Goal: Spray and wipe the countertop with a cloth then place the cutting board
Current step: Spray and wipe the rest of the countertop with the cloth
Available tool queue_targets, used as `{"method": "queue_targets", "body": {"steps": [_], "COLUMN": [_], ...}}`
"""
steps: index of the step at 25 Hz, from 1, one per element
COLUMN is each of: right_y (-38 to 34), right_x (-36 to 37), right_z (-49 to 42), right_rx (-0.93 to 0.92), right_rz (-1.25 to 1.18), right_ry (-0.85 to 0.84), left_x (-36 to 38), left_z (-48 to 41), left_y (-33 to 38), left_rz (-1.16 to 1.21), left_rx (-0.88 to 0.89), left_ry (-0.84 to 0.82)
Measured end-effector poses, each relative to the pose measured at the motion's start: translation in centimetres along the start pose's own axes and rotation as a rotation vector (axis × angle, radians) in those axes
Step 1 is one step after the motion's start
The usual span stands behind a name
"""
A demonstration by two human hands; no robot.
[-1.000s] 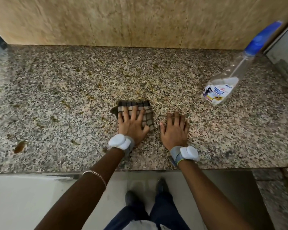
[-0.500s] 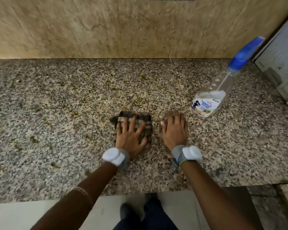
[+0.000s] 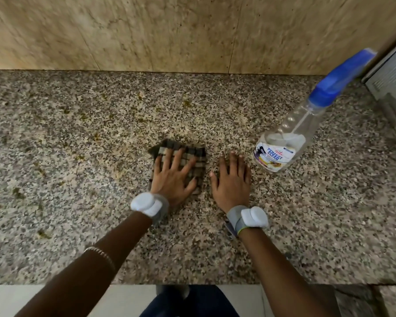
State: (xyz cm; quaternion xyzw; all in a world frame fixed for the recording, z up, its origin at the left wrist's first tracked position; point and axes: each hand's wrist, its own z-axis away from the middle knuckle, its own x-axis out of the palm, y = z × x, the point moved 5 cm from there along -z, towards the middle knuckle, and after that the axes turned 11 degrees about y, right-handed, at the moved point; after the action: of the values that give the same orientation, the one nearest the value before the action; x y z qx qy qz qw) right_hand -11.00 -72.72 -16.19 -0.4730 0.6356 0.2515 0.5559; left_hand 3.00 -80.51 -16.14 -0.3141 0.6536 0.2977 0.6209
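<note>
Left hand (image 3: 172, 179) lying flat, fingers spread, pressing folded brown checked cloth (image 3: 193, 159) at frame centre; right hand (image 3: 232, 179) resting flat on speckled granite countertop (image 3: 78, 156), holding nothing.

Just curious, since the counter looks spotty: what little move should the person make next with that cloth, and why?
Probably slide the left hand, which presses flat on the checked cloth, forward and leftward: greenish stains dot the countertop there, unwiped. The right hand rests flat on bare stone, and the spray bottle stands to its right, untouched.

Brown checked cloth (image 3: 193, 156), speckled grey countertop (image 3: 78, 156)
</note>
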Motion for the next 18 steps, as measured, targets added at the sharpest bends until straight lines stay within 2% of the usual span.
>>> {"method": "queue_targets", "body": {"steps": [2, 6, 8, 12, 16, 18], "right_y": [0.1, 0.1, 0.3, -2.5, -7.5, -8.3], "right_x": [0.2, 0.5, 0.5, 0.2, 0.9, 1.5], "right_z": [-0.1, 0.0, -0.2, -0.8, -2.5, -3.8], "right_rx": [0.004, -0.016, -0.006, -0.046, -0.14, -0.126], "right_rz": [-0.007, 0.008, 0.006, 0.002, -0.06, -0.071], "right_ry": [-0.01, -0.014, -0.021, -0.016, -0.063, -0.073], "left_x": [0.0, -0.6, -0.9, -1.0, -0.8, -1.0], "left_z": [0.4, -5.3, -3.2, 7.6, 3.6, 2.7], "left_y": [-0.7, -2.1, -2.1, -3.4, -8.4, -9.9], "left_rz": [0.011, 0.062, 0.081, 0.065, 0.083, 0.093], "left_rx": [-0.022, -0.17, -0.183, -0.223, -0.35, -0.395], "left_ry": [-0.01, -0.045, -0.028, -0.033, -0.037, -0.05]}}
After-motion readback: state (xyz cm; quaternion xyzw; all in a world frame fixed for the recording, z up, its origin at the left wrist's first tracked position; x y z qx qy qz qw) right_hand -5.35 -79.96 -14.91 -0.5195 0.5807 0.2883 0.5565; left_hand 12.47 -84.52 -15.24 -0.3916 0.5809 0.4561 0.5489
